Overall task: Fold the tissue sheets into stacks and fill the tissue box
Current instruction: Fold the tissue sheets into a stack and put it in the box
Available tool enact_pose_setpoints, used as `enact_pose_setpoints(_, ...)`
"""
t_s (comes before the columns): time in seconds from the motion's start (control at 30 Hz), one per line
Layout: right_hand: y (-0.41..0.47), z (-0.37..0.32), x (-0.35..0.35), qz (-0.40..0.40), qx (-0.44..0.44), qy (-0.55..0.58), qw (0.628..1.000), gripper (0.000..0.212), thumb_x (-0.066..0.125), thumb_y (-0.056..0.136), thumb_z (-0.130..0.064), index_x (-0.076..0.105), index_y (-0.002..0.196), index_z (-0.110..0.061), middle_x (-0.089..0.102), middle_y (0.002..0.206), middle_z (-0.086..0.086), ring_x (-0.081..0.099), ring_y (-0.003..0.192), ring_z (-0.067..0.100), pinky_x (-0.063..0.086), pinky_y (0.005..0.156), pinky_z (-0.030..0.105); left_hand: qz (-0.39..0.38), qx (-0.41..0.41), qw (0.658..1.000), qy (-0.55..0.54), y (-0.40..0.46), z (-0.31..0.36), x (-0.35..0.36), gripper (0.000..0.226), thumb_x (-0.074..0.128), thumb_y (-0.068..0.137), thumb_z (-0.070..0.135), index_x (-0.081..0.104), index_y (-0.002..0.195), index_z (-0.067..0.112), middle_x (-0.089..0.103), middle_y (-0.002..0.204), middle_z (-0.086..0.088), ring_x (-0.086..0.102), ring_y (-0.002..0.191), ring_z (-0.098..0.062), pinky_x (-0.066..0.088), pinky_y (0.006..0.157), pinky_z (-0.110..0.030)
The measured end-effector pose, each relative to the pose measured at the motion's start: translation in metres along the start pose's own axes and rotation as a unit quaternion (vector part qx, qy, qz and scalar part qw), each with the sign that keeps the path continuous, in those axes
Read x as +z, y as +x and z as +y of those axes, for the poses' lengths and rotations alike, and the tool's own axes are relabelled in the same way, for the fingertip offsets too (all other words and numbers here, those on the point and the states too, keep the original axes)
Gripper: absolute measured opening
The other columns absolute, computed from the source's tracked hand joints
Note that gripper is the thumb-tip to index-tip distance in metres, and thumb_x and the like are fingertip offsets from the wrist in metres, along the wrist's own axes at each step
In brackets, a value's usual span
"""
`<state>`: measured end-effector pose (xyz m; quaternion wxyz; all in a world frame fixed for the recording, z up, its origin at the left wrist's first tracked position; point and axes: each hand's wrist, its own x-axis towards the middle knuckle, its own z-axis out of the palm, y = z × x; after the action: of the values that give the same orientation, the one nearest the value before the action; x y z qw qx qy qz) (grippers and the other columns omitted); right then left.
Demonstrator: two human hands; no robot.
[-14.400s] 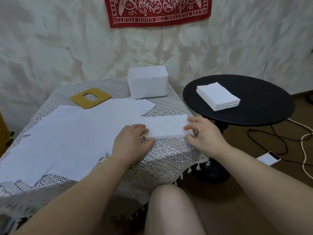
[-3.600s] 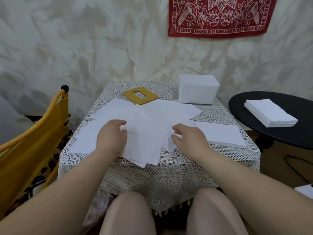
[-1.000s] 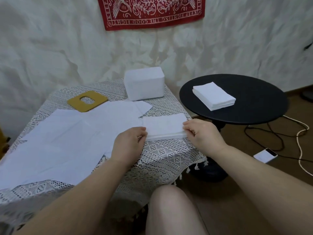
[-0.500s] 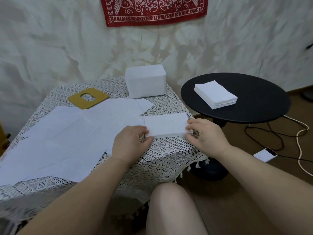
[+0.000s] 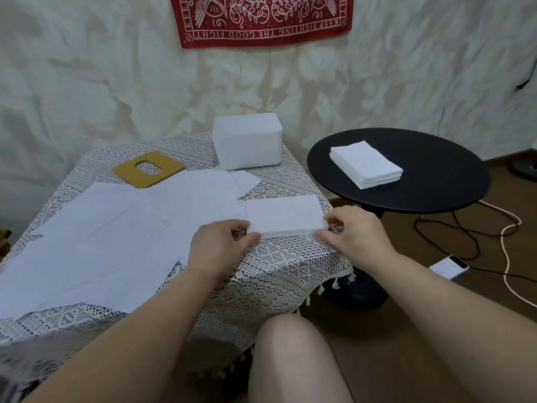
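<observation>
I see the lace-covered table (image 5: 276, 266) carrying most of the work. Loose tissue sheets (image 5: 116, 237) are spread flat and overlapping from the table's left edge across to its middle, plain white, unfolded. The tissue box (image 5: 247, 145) is a white rounded block standing at the far right corner of the tabletop. Its yellow lid (image 5: 148, 169), with an oval slot, lies flat beside it, off the box, toward the far left.

The folded stack (image 5: 284, 215) sits near the front right corner of the tabletop: a neat white rectangle, several layers thick, edges squared, long side running left to right.

A second folded stack (image 5: 366, 168) lies on the black round side table (image 5: 436, 181), well apart to the right.

Left hand (image 5: 216, 247): palm down, thumb and fingers curled round the stack's near left corner, pinching it. Right hand (image 5: 356, 235): same pose mirrored, fingers curled at the near right corner, thumb on the stack's front edge. Both forearms reach in from the near side. Can't tell whether the stack is lifted or resting on the cloth.

A phone (image 5: 449, 266) and cables (image 5: 465, 228) lie on the floor to the right.
</observation>
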<state>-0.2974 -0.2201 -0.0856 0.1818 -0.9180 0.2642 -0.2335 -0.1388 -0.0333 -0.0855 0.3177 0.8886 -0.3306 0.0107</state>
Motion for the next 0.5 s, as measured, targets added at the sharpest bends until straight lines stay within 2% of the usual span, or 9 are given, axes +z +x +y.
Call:
enact_pose_setpoints(0.13,-0.0010,-0.0012,0.0013,0.002,-0.005,0.012,1.000,0.035,0.072,0.080,-0.038,0.066,0.105,-0.014,0.063,0.098,-0.002,0.056,0.096,0.014,0.045,0.085,0.029,0.006,-0.002,1.000,-0.020,-0.0002,-0.0012,0.0000,0.031,0.070,0.081,0.043,0.071,0.107,0.027,0.062,0.080,0.011,0.059,0.078,-0.008,0.049,0.076,-0.023)
enact_pose_setpoints(0.33,-0.0016,-0.0008,0.0036,0.020,-0.017,0.012,1.000,0.029,0.072,0.081,-0.034,0.067,0.101,-0.013,0.063,0.093,-0.003,0.055,0.089,0.013,0.047,0.081,0.030,0.009,0.000,0.999,-0.031,0.0015,-0.0032,0.0010,0.025,0.071,0.081,0.040,0.072,0.102,0.026,0.064,0.079,0.012,0.057,0.078,-0.005,0.044,0.074,-0.019)
enact_pose_setpoints(0.5,-0.0006,-0.0005,0.0050,0.034,-0.028,0.009,0.999,0.022,0.071,0.082,-0.031,0.068,0.096,-0.013,0.063,0.088,-0.003,0.054,0.085,0.013,0.044,0.077,0.027,0.001,-0.009,0.999,-0.038,0.0015,-0.0035,0.0016,0.023,0.071,0.079,0.045,0.072,0.095,0.029,0.065,0.076,0.014,0.061,0.077,-0.005,0.049,0.073,-0.023)
